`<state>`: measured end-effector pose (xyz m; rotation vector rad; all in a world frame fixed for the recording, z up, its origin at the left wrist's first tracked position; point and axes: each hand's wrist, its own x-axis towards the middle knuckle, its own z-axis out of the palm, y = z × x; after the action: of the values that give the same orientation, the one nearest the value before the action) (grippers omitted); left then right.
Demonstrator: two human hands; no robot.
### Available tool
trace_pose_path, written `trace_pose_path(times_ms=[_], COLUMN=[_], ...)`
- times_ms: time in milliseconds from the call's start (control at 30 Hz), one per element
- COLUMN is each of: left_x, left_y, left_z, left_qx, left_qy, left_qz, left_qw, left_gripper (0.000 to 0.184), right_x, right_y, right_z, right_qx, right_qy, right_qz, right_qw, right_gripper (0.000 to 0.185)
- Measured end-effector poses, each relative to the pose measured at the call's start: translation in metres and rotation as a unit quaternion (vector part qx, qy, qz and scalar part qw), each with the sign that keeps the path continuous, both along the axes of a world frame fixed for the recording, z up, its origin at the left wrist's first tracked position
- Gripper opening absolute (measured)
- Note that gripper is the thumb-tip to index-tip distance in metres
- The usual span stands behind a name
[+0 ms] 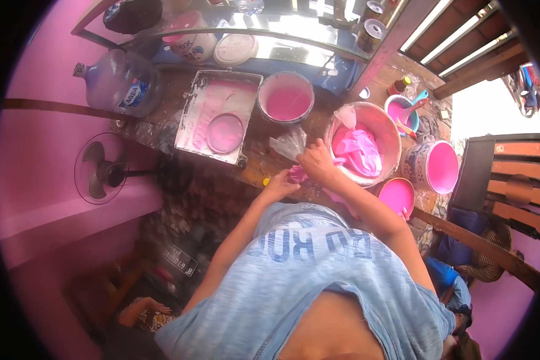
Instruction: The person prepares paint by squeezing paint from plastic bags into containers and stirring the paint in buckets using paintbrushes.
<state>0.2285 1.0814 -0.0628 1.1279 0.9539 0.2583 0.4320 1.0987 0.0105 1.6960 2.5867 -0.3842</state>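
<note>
Crumpled pink plastic (pixel 297 174) sits bunched between my two hands at the bench's front edge. My left hand (pixel 280 186) is closed on its left side, pinching it with the fingertips. My right hand (pixel 318 161) comes over from the right, fingers curled in on the same plastic; its fingertips are partly hidden. A clear plastic bag (pixel 289 144) lies just beyond the hands. Right of my right hand stands a large paint-smeared bucket (pixel 392 135) with a bunched bright pink sheet (pixel 359 151) inside.
At left are a paint tray (pixel 189 129) bearing a round lid (pixel 225 133), and a big water bottle (pixel 123 84). A paint pail (pixel 288 97) stands behind. Rightward are a tub with a brush (pixel 402 114), a tipped pink pail (pixel 443 168) and a pink-coated lid (pixel 396 197).
</note>
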Motion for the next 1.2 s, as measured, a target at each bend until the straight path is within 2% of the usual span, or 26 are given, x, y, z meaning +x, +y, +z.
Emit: trace_pose_path(times_ms=[33, 100, 133, 200, 300, 400, 500, 567, 600, 667, 700, 733, 767, 800, 833, 900, 933, 967, 1067, 1133, 1200], left_x=[-0.015, -0.033, -0.043, -0.059, -0.069, -0.067, -0.060, -0.054, -0.053, -0.049, -0.032, -0.011, 0.011, 0.033, 0.053, 0.079, 0.080, 0.075, 0.034, 0.013, 0.012], left_y=[-0.004, -0.005, -0.006, -0.007, -0.005, -0.006, -0.004, -0.005, -0.005, 0.002, 0.006, 0.010, 0.014, 0.019, 0.022, 0.026, 0.032, 0.043, 0.074, 0.059, 0.041], left_z=[-0.027, -0.009, -0.011, -0.014, -0.003, 0.001, 0.005, 0.019, 0.016, 0.009, 0.031, 0.055, 0.079, 0.098, 0.112, 0.123, 0.122, 0.121, 0.095, 0.066, 0.071], left_qx=[0.006, 0.056, 0.102, 0.059, 0.064, 0.062, 0.052, 0.053, 0.072, 0.112, 0.104, 0.202, 0.298, 0.391, 0.467, 0.601, 0.611, 0.622, 0.606, 0.421, 0.239], left_qy=[0.051, 0.153, 0.221, 0.171, 0.205, 0.216, 0.200, 0.196, 0.174, 0.130, 0.096, 0.104, 0.111, 0.116, 0.098, 0.046, 0.068, 0.089, 0.189, 0.085, -0.020], left_qz=[0.021, -0.004, -0.024, 0.013, -0.001, -0.002, 0.000, -0.004, 0.029, 0.094, 0.170, 0.202, 0.231, 0.257, 0.201, 0.069, 0.092, 0.111, 0.199, 0.317, 0.307], left_qw=[0.998, 0.987, 0.970, 0.983, 0.977, 0.974, 0.979, 0.979, 0.982, 0.981, 0.975, 0.953, 0.920, 0.876, 0.855, 0.795, 0.783, 0.770, 0.747, 0.846, 0.921], left_gripper=[0.062, 0.063, 0.065, 0.065, 0.058, 0.053, 0.049, 0.045, 0.043, 0.040, 0.037, 0.037, 0.038, 0.039, 0.041, 0.045, 0.047, 0.048, 0.057, 0.064, 0.063], right_x=[-0.011, -0.029, -0.034, -0.043, -0.043, -0.031, -0.029, -0.025, -0.022, -0.007, -0.004, -0.009, -0.017, -0.022, -0.029, -0.047, -0.050, -0.042, -0.024, -0.036, -0.058], right_y=[0.006, 0.012, 0.015, 0.022, 0.021, 0.018, -0.001, -0.009, -0.010, -0.020, -0.025, -0.031, -0.037, -0.039, -0.031, -0.020, -0.018, -0.011, -0.003, 0.000, -0.009], right_z=[-0.011, -0.056, -0.065, -0.077, -0.085, -0.092, -0.079, -0.041, -0.016, 0.024, 0.032, 0.022, 0.004, -0.006, 0.004, 0.033, 0.040, 0.027, 0.082, 0.100, 0.112], right_qx=[0.001, 0.119, 0.121, 0.021, -0.021, -0.037, 0.134, 0.002, -0.064, -0.175, -0.229, -0.254, -0.270, -0.274, -0.369, -0.370, -0.367, -0.465, -0.474, -0.430, -0.239], right_qy=[-0.006, 0.002, 0.002, -0.074, -0.162, -0.135, -0.084, 0.058, 0.128, 0.229, 0.277, 0.442, 0.591, 0.716, 0.754, 0.831, 0.862, 0.841, 0.834, 0.836, 0.716], right_qz=[0.019, 0.018, 0.018, 0.040, 0.066, 0.078, 0.040, 0.046, 0.051, -0.071, -0.131, -0.193, -0.248, -0.293, -0.320, -0.284, -0.262, -0.208, -0.139, -0.101, -0.042], right_qw=[1.000, 0.993, 0.992, 0.996, 0.984, 0.987, 0.987, 0.997, 0.988, 0.955, 0.924, 0.838, 0.718, 0.571, 0.439, 0.302, 0.231, 0.179, 0.248, 0.327, 0.654], right_gripper=[0.004, 0.009, 0.010, 0.014, 0.015, 0.019, 0.023, 0.026, 0.028, 0.032, 0.035, 0.039, 0.043, 0.048, 0.060, 0.070, 0.074, 0.088, 0.095, 0.095, 0.079])
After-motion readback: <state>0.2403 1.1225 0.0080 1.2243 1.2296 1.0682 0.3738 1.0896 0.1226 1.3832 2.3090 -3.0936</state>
